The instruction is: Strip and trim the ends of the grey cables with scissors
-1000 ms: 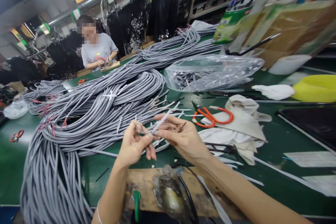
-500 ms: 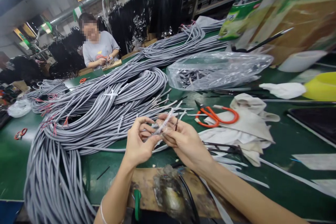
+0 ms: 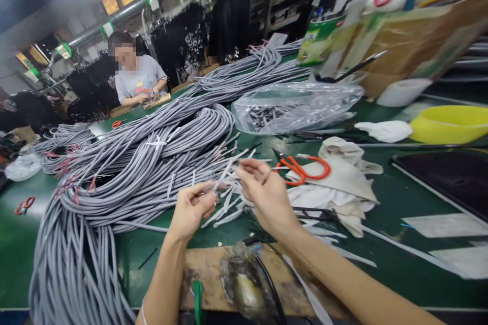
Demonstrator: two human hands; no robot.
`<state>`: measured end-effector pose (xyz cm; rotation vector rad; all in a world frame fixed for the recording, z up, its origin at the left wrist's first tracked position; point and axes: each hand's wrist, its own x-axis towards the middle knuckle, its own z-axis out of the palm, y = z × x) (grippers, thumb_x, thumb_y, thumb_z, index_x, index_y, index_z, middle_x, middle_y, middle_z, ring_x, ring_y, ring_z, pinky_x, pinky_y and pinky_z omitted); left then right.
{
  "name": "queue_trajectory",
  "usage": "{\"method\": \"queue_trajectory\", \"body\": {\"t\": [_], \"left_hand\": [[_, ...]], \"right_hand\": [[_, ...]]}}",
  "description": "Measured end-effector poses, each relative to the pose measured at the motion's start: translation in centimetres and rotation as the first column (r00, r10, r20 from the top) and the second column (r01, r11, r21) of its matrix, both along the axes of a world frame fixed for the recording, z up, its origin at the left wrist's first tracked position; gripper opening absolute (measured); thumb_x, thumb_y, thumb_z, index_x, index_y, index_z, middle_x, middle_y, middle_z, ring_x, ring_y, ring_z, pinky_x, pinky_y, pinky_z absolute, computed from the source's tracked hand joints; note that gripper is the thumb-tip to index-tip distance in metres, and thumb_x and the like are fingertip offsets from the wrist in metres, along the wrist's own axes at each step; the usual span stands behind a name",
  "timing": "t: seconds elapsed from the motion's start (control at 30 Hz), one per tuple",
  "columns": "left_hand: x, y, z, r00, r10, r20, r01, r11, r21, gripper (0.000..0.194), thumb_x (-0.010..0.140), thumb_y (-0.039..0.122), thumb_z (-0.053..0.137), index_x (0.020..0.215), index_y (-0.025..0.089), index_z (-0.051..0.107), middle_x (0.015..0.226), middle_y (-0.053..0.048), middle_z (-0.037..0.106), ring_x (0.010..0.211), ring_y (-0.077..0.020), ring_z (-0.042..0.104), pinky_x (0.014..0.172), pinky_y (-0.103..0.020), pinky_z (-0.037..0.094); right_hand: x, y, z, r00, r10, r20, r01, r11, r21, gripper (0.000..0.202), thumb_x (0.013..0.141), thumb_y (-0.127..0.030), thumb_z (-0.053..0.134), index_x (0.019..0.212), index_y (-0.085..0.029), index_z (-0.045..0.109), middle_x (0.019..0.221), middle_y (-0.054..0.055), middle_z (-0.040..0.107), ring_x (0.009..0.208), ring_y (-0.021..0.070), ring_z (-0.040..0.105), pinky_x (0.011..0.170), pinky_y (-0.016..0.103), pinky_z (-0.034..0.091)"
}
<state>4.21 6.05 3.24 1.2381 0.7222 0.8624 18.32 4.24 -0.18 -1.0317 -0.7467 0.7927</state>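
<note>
My left hand [image 3: 194, 208] pinches a thin pale strip [image 3: 223, 176] between thumb and fingers, and the strip slants up and to the right. Close to its upper end, my right hand [image 3: 265, 190] has its thumb and fingers drawn together; whatever they hold is too small to make out. Grey cables [image 3: 152, 183] lie in a large looped bundle behind and left of my hands, with their pale stripped ends pointing towards my fingers. Several loose white strips [image 3: 229, 210] lie on the table just beneath my hands.
Orange-handled scissors [image 3: 305, 168] and a white cloth [image 3: 343, 183] lie to the right. Beyond them are a clear plastic bag [image 3: 297, 106] of small parts, a yellow dish [image 3: 450, 124] and a dark tablet-like slab [image 3: 446, 177]. A stained board [image 3: 206, 269] sits in front. A co-worker [image 3: 139, 78] sits across.
My hands have drawn apart: the left moved slightly left and down, while the right now sits at the strip's upper end. The view has shifted a little to the right.
</note>
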Motion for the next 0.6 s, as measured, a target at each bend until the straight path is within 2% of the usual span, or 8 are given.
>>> {"method": "queue_trajectory", "body": {"t": [0.07, 0.13, 0.27, 0.33, 0.47, 0.6], "left_hand": [[-0.1, 0.2, -0.1, 0.998, 0.035, 0.043, -0.034, 0.999, -0.021, 0.048, 0.056, 0.049, 0.08, 0.079, 0.008, 0.07, 0.054, 0.003, 0.049, 0.038, 0.0001, 0.028, 0.037, -0.018, 0.016], [-0.2, 0.3, -0.2, 0.997, 0.04, 0.064, -0.037, 0.998, -0.04, 0.05, 0.056, 0.047, 0.081, 0.086, 0.008, 0.069, 0.057, 0.002, 0.051, 0.038, 0.0, 0.03, 0.036, -0.017, 0.016], [-0.2, 0.1, -0.2, 0.998, 0.023, 0.059, -0.019, 0.997, -0.074, 0.064, 0.053, 0.046, 0.083, 0.104, 0.015, 0.06, 0.054, 0.006, 0.054, 0.034, -0.0012, 0.034, 0.034, -0.015, 0.017], [-0.2, 0.1, -0.2, 0.999, 0.037, -0.001, -0.037, 0.996, -0.08, 0.059, 0.051, 0.05, 0.082, 0.093, 0.014, 0.06, 0.051, 0.006, 0.054, 0.034, -0.0023, 0.037, 0.034, -0.015, 0.019], [-0.5, 0.3, 0.0, 0.997, 0.007, -0.07, -0.013, 0.996, -0.092, 0.052, 0.051, 0.056, 0.079, 0.059, 0.008, 0.061, 0.047, 0.001, 0.052, 0.034, -0.0008, 0.032, 0.035, -0.018, 0.018], [-0.7, 0.2, 0.3, 0.999, 0.014, -0.031, -0.016, 0.998, -0.067, 0.048, 0.05, 0.053, 0.081, 0.059, 0.009, 0.064, 0.045, 0.002, 0.051, 0.032, 0.0005, 0.027, 0.035, -0.019, 0.015]], "right_hand": [[-0.4, -0.8, 0.4, 0.995, -0.084, 0.06, 0.082, 0.996, 0.04, 0.026, 0.072, -0.044, 0.067, 0.085, -0.022, 0.061, 0.072, 0.002, 0.062, 0.053, 0.0117, 0.056, 0.043, 0.023, 0.043], [-0.9, -1.6, 0.9, 0.981, -0.104, 0.166, 0.093, 0.993, 0.078, 0.02, 0.073, -0.041, 0.067, 0.081, -0.023, 0.063, 0.074, 0.004, 0.066, 0.061, 0.0154, 0.063, 0.048, 0.024, 0.048], [-1.3, -1.8, 1.1, 0.927, 0.085, 0.365, -0.12, 0.99, 0.073, 0.019, 0.073, -0.039, 0.065, 0.082, -0.022, 0.068, 0.074, 0.006, 0.07, 0.07, 0.0214, 0.068, 0.056, 0.029, 0.055], [-1.2, -1.5, 1.0, 0.867, 0.079, 0.492, -0.137, 0.987, 0.083, 0.017, 0.076, -0.036, 0.06, 0.079, -0.022, 0.069, 0.071, 0.005, 0.07, 0.064, 0.0203, 0.066, 0.055, 0.03, 0.054], [-0.6, -0.9, 0.7, 0.743, -0.051, 0.667, -0.075, 0.984, 0.16, 0.02, 0.077, -0.026, 0.053, 0.064, -0.025, 0.067, 0.065, 0.003, 0.068, 0.059, 0.0184, 0.063, 0.058, 0.031, 0.051], [0.0, -0.2, 0.6, 0.731, -0.085, 0.677, -0.03, 0.987, 0.156, 0.019, 0.073, -0.023, 0.052, 0.062, -0.025, 0.067, 0.062, 0.002, 0.069, 0.055, 0.0177, 0.062, 0.053, 0.03, 0.049]]}}
